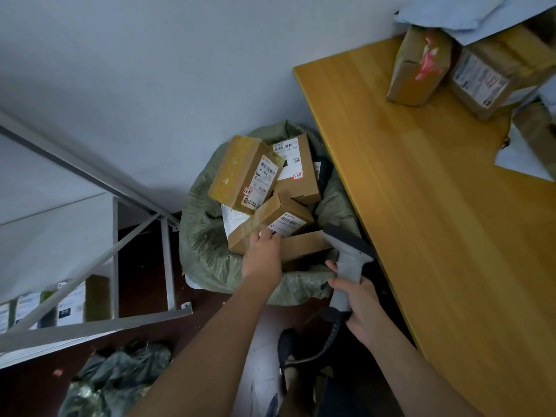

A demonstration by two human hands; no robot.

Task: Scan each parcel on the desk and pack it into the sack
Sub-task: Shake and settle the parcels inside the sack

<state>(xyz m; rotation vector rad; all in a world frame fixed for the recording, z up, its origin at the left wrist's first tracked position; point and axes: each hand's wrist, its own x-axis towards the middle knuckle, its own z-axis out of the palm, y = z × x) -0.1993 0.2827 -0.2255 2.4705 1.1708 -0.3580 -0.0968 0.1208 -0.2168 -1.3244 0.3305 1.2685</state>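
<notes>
A green woven sack point(204, 236) stands open on the floor beside the wooden desk point(421, 206). Several cardboard parcels lie in it. My left hand point(263, 255) reaches into the sack and holds the near end of a brown labelled parcel point(270, 221) that lies on top of the others. My right hand point(358, 299) grips a grey barcode scanner point(349, 257) by its handle, its head over the sack's right rim. Two more parcels point(421, 64) point(493, 73) stand at the desk's far end.
A white metal rack point(114, 236) with labelled packages stands on the left. A crumpled green sack point(120, 377) lies on the dark floor. Pale blue mailers point(469, 16) lie over the desk parcels. A white sheet point(517, 158) lies at the desk's right.
</notes>
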